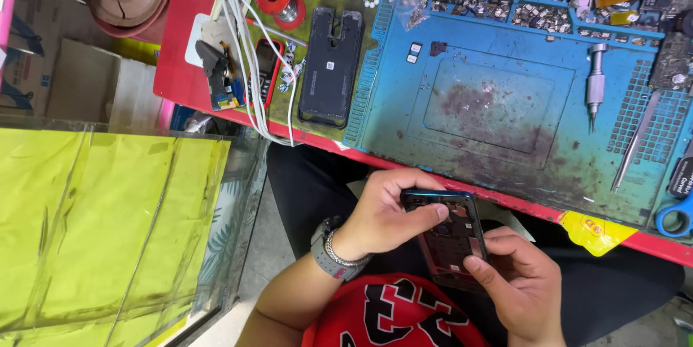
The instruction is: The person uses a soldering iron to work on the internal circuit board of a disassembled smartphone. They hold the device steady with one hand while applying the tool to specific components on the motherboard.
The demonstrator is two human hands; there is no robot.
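Observation:
I hold an opened smartphone [453,235] with its back cover off, over my lap below the bench edge. My left hand [386,213] grips its upper left side, with the thumb lying across the exposed inner frame. My right hand [520,282] supports the lower right corner, thumb pressed on the phone's lower part. The dark circuit area inside the phone shows between my thumbs. A watch and a bead bracelet [333,252] sit on my left wrist.
A stained blue repair mat [491,101] covers the red bench [173,44]. On it lie a metal screwdriver [595,83], tweezers [635,141], blue scissors [678,213] and trays of small parts [534,11]. A black phone back cover [330,65], white cables [242,44] and a glass case with yellow sheets [108,224] are at left.

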